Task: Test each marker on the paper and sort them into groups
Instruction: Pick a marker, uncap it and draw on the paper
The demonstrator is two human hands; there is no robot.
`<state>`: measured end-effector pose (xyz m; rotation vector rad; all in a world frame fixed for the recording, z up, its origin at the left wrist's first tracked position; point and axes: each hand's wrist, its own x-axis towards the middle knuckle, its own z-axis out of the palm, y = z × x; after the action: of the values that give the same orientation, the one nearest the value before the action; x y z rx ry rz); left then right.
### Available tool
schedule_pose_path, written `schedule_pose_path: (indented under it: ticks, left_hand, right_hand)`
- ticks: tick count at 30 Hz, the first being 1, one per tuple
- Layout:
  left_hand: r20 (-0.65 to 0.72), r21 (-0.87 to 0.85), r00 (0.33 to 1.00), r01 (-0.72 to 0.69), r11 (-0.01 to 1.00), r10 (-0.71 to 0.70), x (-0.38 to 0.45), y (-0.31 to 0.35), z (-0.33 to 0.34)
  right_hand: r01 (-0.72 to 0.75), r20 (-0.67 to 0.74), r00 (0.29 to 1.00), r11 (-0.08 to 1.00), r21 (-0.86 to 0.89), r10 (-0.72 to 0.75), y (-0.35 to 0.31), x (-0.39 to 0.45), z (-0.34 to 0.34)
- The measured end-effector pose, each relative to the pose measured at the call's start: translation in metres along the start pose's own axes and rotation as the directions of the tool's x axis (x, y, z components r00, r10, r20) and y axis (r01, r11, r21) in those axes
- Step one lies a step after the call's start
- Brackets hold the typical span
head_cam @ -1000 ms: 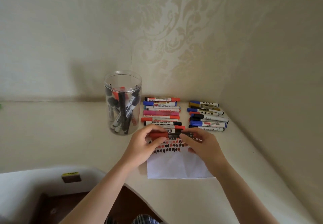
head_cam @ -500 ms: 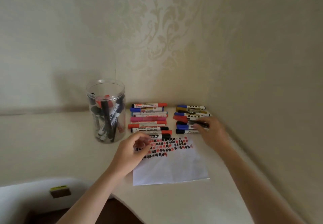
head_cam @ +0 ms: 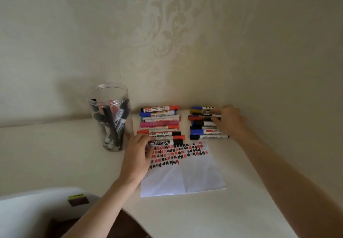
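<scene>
A white paper lies on the table, its upper part covered in red and black test marks. Behind it lie two rows of sorted markers, a left group and a right group. My left hand sits at the paper's upper left corner, its thumb and fingers pinching the left end of a black-capped marker, the nearest one in the left group. My right hand reaches into the right group and holds the right end of a red-capped marker lying among the others.
A clear plastic jar with several more markers stands left of the left group. The cream table meets walls at the back and on the right. A white rounded surface with a small dark tag is at the lower left.
A second ago both hands held one marker over the paper's top edge. My right hand has since carried a red-capped marker right into the right group. My left hand stayed by the paper's corner.
</scene>
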<state>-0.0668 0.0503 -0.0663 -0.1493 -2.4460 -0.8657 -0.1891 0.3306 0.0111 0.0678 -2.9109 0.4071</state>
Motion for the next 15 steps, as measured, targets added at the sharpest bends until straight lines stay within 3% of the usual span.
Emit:
schedule_pose_path:
  ticks: [3, 6, 12, 15]
  left_hand:
    - [0.007, 0.046, 1.0, -0.01, 0.999, 0.01, 0.002, -0.002, 0.004]
    - [0.006, 0.066, 1.0, -0.012, 0.998, 0.011, 0.002, -0.004, 0.005]
    - [0.02, 0.012, 1.0, -0.014, 1.0, 0.013, -0.002, -0.004, 0.004]
    - [0.024, -0.208, 0.998, -0.048, 0.977, 0.055, -0.003, -0.004, 0.0]
  right_hand:
    - [0.226, -0.066, 0.973, 0.971, 0.078, -0.222, -0.042, -0.028, -0.005]
    - [0.412, 0.042, 0.907, 0.903, 0.122, -0.419, -0.083, -0.06, 0.005]
    - [0.482, 0.031, 0.875, 0.874, 0.058, -0.484, -0.109, -0.087, 0.036]
    - [0.52, -0.043, 0.853, 0.854, 0.009, -0.52, -0.114, -0.088, 0.04]
